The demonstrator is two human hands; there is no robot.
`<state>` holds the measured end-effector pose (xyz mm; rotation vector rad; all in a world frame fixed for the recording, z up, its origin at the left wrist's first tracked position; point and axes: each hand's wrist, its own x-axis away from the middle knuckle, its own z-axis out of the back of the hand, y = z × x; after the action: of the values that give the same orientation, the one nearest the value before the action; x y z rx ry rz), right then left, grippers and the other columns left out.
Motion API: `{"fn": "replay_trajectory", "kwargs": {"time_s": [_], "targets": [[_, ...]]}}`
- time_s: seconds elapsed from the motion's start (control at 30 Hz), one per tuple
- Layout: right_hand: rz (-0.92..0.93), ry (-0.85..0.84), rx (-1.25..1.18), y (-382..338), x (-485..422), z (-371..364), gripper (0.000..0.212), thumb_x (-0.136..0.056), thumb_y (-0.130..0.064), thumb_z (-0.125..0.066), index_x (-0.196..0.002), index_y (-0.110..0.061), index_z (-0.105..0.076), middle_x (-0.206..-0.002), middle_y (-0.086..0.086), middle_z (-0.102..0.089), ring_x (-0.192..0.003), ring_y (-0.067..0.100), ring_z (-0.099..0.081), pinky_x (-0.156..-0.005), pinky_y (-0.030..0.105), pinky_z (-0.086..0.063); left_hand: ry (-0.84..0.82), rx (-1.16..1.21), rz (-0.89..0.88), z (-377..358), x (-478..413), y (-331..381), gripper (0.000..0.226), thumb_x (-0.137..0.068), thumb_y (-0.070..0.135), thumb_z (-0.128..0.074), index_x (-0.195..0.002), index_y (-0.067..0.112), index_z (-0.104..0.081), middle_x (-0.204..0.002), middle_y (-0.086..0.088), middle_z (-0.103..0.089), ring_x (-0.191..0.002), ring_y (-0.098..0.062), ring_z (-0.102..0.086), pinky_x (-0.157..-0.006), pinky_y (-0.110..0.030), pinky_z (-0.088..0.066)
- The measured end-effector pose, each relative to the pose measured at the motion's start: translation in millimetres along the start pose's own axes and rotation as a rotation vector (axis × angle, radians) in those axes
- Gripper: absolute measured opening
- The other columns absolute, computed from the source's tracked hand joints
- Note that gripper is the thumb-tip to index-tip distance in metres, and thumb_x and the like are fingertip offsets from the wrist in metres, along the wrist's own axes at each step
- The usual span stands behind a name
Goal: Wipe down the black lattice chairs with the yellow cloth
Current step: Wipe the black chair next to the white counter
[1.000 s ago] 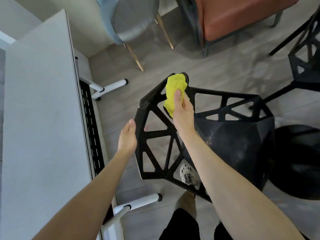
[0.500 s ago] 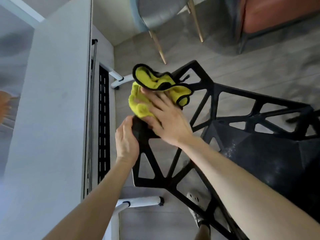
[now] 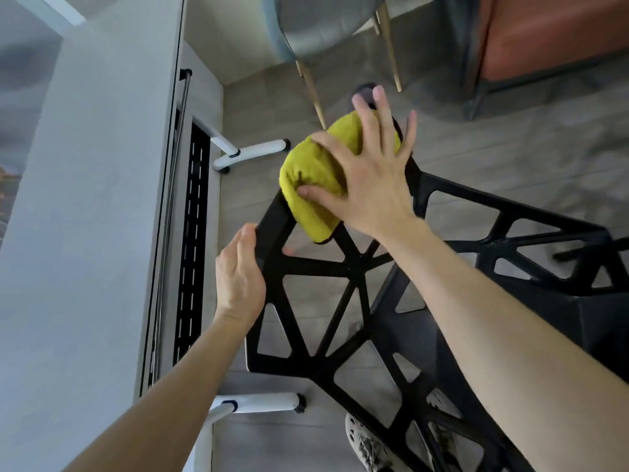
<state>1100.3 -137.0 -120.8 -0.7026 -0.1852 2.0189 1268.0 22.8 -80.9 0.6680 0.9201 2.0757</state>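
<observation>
Step in hand: the wiping is on the top rail of the backrest of one black lattice chair (image 3: 354, 277), near its left corner.
Cloth: the yellow cloth (image 3: 313, 175) lies bunched over that rail, touching it, with a dark-trimmed edge hanging just below the bar.
Right hand: the right hand (image 3: 371, 178) lies flat on the cloth with fingers spread and straight; it presses rather than grasps.
Left hand: the left hand (image 3: 238, 277) grasps the left edge of the backrest frame, and a fingertip shows through the nearest opening. It appears to steady the chair.
Done so far: hard to judge. The lattice bars look evenly dark, and nothing marks which of them have been wiped.
Left to do: probably most of it. The lower struts, the seat (image 3: 585, 321) and the legs are all away from the cloth. The task names several chairs, and only this one is plainly in view.
Possible second chair: a dark bar at the right edge may belong to another, but I cannot tell.
Surroundings: a grey surface (image 3: 95, 233) on white legs (image 3: 252, 153) stands just to the left. A blue-grey chair (image 3: 326, 25) and an orange seat (image 3: 544, 32) stand beyond, and a shoe (image 3: 366, 444) shows on the floor below.
Writing and brands: none can be read on the cloth, the chair or the surface.
</observation>
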Motion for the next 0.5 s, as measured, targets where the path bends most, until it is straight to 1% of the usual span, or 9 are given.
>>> {"fn": "replay_trajectory", "kwargs": {"time_s": [0.07, 0.13, 0.2, 0.27, 0.33, 0.4, 0.43, 0.47, 0.5], "targets": [[-0.067, 0.001, -0.022, -5, -4, -6, 0.071, -0.095, -0.087, -0.037, -0.144, -0.041, -0.057, -0.166, 0.015, -0.033, -0.160, 0.039, -0.016, -0.124, 0.066, -0.015, -0.009, -0.004, -0.007, 1, 1, 3, 0.058, -0.109, 0.049, -0.030, -0.102, 0.010, -0.072, -0.090, -0.010, -0.079, -0.096, -0.041, -0.068, -0.093, -0.064, -0.055], [-0.140, 0.048, -0.082, -18, 7, -13, 0.068, -0.099, -0.080, -0.040, -0.149, -0.038, -0.055, -0.170, 0.017, -0.027, -0.161, 0.041, -0.012, -0.123, 0.065, -0.018, -0.006, -0.003, -0.006, 2, 1, 5, 0.055, -0.111, 0.043, -0.029, -0.100, 0.008, -0.070, -0.090, -0.007, -0.081, -0.095, -0.038, -0.068, -0.093, -0.061, -0.056], [-0.175, 0.048, -0.145, -38, 21, -12, 0.081, -0.095, -0.084, -0.041, -0.160, -0.035, -0.044, -0.174, 0.021, -0.012, -0.162, 0.043, 0.000, -0.124, 0.066, -0.014, 0.005, -0.011, -0.022, 2, 2, 5, 0.058, -0.109, 0.048, -0.030, -0.097, 0.005, -0.067, -0.086, -0.010, -0.077, -0.090, -0.042, -0.065, -0.088, -0.064, -0.054], [-0.120, 0.031, -0.146, -51, 29, -10, 0.090, -0.090, -0.090, -0.041, -0.163, -0.038, -0.036, -0.175, 0.021, -0.007, -0.162, 0.045, 0.002, -0.123, 0.067, -0.014, 0.031, 0.003, -0.033, 3, 0, 2, 0.059, -0.107, 0.052, -0.032, -0.095, 0.004, -0.064, -0.087, -0.023, -0.067, -0.089, -0.047, -0.059, -0.084, -0.067, -0.052], [0.009, 0.070, -0.112, -47, 30, -16, 0.074, -0.097, -0.078, -0.046, -0.160, -0.039, -0.043, -0.172, 0.018, -0.024, -0.159, 0.046, -0.017, -0.116, 0.063, -0.028, 0.026, 0.002, -0.029, 3, -1, 1, 0.060, -0.107, 0.052, -0.031, -0.097, 0.005, -0.065, -0.089, -0.024, -0.068, -0.090, -0.046, -0.059, -0.085, -0.067, -0.052], [0.112, 0.160, -0.083, -21, 20, -23, 0.054, -0.104, -0.057, -0.053, -0.153, -0.033, -0.055, -0.160, 0.014, -0.043, -0.145, 0.046, -0.039, -0.104, 0.058, -0.039, -0.002, -0.015, -0.017, 3, 0, 1, 0.060, -0.110, 0.049, -0.029, -0.100, 0.005, -0.069, -0.091, -0.017, -0.074, -0.092, -0.041, -0.064, -0.090, -0.062, -0.053], [0.075, 0.208, -0.081, -4, 12, -27, 0.049, -0.106, -0.050, -0.055, -0.148, -0.025, -0.061, -0.154, 0.015, -0.047, -0.139, 0.047, -0.045, -0.102, 0.057, -0.041, -0.013, -0.019, -0.008, 3, 2, 2, 0.059, -0.113, 0.044, -0.028, -0.100, 0.006, -0.070, -0.091, -0.012, -0.077, -0.092, -0.035, -0.067, -0.091, -0.057, -0.055], [-0.042, 0.264, -0.089, 13, 3, -29, 0.045, -0.107, -0.046, -0.055, -0.141, -0.018, -0.065, -0.150, 0.017, -0.049, -0.134, 0.046, -0.047, -0.104, 0.056, -0.043, -0.024, -0.015, -0.008, 3, 2, 4, 0.057, -0.115, 0.040, -0.027, -0.101, 0.006, -0.071, -0.091, -0.008, -0.080, -0.093, -0.030, -0.069, -0.091, -0.051, -0.056], [-0.218, 0.317, -0.098, 26, -6, -28, 0.045, -0.109, -0.047, -0.052, -0.134, -0.012, -0.067, -0.148, 0.018, -0.051, -0.131, 0.043, -0.049, -0.105, 0.055, -0.044, -0.029, -0.021, -0.017, 3, 2, 6, 0.057, -0.115, 0.037, -0.026, -0.101, 0.007, -0.072, -0.092, -0.004, -0.081, -0.094, -0.026, -0.071, -0.091, -0.048, -0.057]]}}
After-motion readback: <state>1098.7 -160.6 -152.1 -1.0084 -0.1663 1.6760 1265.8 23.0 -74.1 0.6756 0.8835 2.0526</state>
